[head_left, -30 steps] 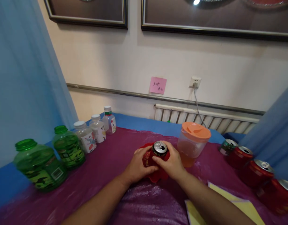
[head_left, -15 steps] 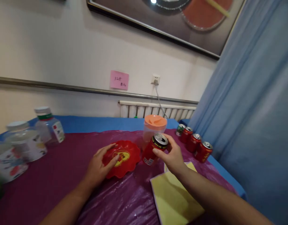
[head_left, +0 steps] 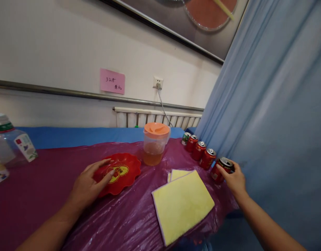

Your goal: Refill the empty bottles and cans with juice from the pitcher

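My right hand (head_left: 235, 178) is wrapped round a red drink can (head_left: 217, 173) with a black-banded silver top. The can is upright at the near end of a row of cans along the right table edge. My left hand (head_left: 90, 181) has its fingers spread over the left side of a red scalloped plate (head_left: 131, 174) with a yellow print; whether it presses on the plate I cannot tell. Between the hands stand a clear pitcher (head_left: 153, 153) with an orange lid and amber liquid, and folded yellow cloths (head_left: 182, 204).
Further along the row are several red cans (head_left: 208, 159) and a green can (head_left: 186, 138). A clear plastic jar (head_left: 15, 144) is at the left. Purple plastic sheeting (head_left: 118, 216) covers the blue table. A blue curtain (head_left: 275, 104) hangs close on the right.
My right hand has carried the red can from beside the plate and pitcher to the near end of the row. My left hand stays over the plate. The view has turned right.
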Action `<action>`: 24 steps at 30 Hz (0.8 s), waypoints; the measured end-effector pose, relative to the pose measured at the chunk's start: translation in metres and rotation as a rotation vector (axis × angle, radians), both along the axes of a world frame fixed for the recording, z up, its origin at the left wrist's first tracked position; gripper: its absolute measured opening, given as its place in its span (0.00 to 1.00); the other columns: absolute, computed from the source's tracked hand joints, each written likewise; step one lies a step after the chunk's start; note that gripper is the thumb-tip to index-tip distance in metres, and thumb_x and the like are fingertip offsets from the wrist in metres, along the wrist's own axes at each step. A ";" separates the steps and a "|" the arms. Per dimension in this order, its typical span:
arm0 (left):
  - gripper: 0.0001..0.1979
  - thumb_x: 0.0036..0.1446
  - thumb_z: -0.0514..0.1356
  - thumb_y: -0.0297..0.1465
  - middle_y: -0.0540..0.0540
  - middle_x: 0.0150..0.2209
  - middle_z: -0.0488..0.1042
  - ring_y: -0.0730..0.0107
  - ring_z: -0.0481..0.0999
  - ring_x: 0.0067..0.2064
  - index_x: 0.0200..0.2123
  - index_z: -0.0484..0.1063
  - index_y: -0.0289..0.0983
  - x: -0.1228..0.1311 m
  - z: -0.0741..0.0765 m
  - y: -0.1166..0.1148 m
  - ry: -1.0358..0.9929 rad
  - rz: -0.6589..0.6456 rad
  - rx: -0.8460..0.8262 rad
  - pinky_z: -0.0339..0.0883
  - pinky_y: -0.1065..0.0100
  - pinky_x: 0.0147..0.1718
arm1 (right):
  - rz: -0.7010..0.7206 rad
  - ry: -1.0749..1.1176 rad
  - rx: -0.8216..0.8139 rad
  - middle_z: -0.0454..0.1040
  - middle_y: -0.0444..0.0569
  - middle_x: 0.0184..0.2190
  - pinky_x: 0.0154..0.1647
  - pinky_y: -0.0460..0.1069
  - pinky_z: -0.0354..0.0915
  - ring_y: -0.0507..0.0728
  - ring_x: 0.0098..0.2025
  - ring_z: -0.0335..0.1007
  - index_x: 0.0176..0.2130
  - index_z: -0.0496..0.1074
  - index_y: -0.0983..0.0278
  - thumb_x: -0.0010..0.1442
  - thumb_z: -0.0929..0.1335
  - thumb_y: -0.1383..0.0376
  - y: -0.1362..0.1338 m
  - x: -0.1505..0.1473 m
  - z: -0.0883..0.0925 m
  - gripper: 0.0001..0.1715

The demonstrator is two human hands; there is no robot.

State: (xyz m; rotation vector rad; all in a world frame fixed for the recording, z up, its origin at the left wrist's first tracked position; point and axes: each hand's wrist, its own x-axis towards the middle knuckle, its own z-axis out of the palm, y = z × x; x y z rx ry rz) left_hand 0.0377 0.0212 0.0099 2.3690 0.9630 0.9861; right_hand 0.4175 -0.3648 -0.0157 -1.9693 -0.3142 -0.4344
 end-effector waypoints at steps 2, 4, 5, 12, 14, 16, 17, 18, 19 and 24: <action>0.27 0.56 0.58 0.51 0.40 0.53 0.80 0.46 0.80 0.53 0.52 0.75 0.42 -0.001 0.000 0.001 0.002 0.010 0.001 0.73 0.48 0.54 | -0.008 0.005 -0.005 0.79 0.60 0.45 0.50 0.63 0.68 0.68 0.46 0.75 0.50 0.74 0.66 0.40 0.75 0.37 0.001 0.006 -0.009 0.49; 0.27 0.55 0.58 0.50 0.40 0.54 0.79 0.46 0.79 0.54 0.52 0.76 0.41 -0.001 -0.001 0.002 0.009 0.021 -0.012 0.73 0.49 0.55 | -0.014 0.005 -0.010 0.79 0.59 0.45 0.50 0.62 0.68 0.68 0.45 0.75 0.51 0.74 0.66 0.41 0.75 0.37 0.005 0.010 -0.016 0.48; 0.28 0.55 0.58 0.50 0.39 0.54 0.79 0.46 0.79 0.54 0.52 0.76 0.40 -0.001 -0.001 0.003 0.011 0.026 -0.023 0.72 0.48 0.55 | -0.018 0.005 -0.013 0.80 0.59 0.45 0.50 0.61 0.68 0.67 0.45 0.75 0.51 0.74 0.66 0.42 0.74 0.37 0.007 0.011 -0.019 0.48; 0.26 0.55 0.59 0.49 0.41 0.52 0.81 0.47 0.81 0.51 0.51 0.78 0.41 0.000 -0.002 0.003 0.005 0.039 -0.022 0.75 0.51 0.51 | -0.058 -0.009 -0.064 0.78 0.61 0.47 0.51 0.61 0.68 0.68 0.46 0.75 0.54 0.71 0.67 0.44 0.73 0.36 0.012 0.019 -0.034 0.51; 0.26 0.54 0.59 0.49 0.41 0.51 0.81 0.48 0.81 0.50 0.50 0.78 0.41 0.000 -0.002 0.002 -0.002 0.028 -0.021 0.75 0.53 0.51 | -0.071 -0.017 -0.086 0.78 0.62 0.48 0.51 0.61 0.67 0.69 0.47 0.74 0.55 0.71 0.67 0.44 0.73 0.35 0.011 0.019 -0.036 0.52; 0.26 0.54 0.59 0.49 0.42 0.51 0.82 0.49 0.81 0.50 0.50 0.78 0.41 0.000 -0.002 0.001 -0.005 0.015 -0.020 0.75 0.54 0.51 | -0.086 -0.024 -0.106 0.77 0.62 0.48 0.52 0.61 0.67 0.69 0.48 0.74 0.55 0.70 0.67 0.43 0.72 0.34 0.011 0.018 -0.038 0.53; 0.26 0.54 0.59 0.49 0.42 0.50 0.82 0.50 0.81 0.49 0.50 0.78 0.41 0.000 -0.002 0.001 -0.006 0.007 -0.019 0.75 0.55 0.51 | -0.092 -0.028 -0.115 0.77 0.63 0.49 0.52 0.61 0.67 0.69 0.48 0.74 0.55 0.70 0.67 0.44 0.72 0.34 0.011 0.018 -0.038 0.53; 0.26 0.54 0.59 0.49 0.42 0.50 0.82 0.50 0.81 0.49 0.50 0.78 0.41 0.000 -0.003 0.002 -0.009 0.000 -0.019 0.75 0.55 0.51 | -0.097 -0.032 -0.124 0.77 0.63 0.49 0.52 0.61 0.67 0.70 0.49 0.74 0.56 0.70 0.66 0.44 0.72 0.34 0.012 0.018 -0.038 0.53; 0.26 0.54 0.60 0.49 0.42 0.50 0.82 0.50 0.81 0.50 0.50 0.78 0.41 0.000 -0.004 0.003 -0.012 -0.003 -0.022 0.75 0.55 0.51 | -0.101 -0.036 -0.131 0.77 0.63 0.49 0.52 0.62 0.67 0.70 0.49 0.74 0.56 0.70 0.66 0.45 0.71 0.33 0.012 0.018 -0.037 0.53; 0.25 0.53 0.60 0.48 0.40 0.51 0.81 0.49 0.80 0.51 0.49 0.78 0.40 0.001 -0.008 0.004 -0.043 -0.009 -0.049 0.73 0.51 0.54 | -0.111 -0.089 -0.138 0.72 0.71 0.55 0.59 0.68 0.62 0.78 0.58 0.67 0.59 0.67 0.72 0.43 0.69 0.29 0.012 0.007 -0.030 0.63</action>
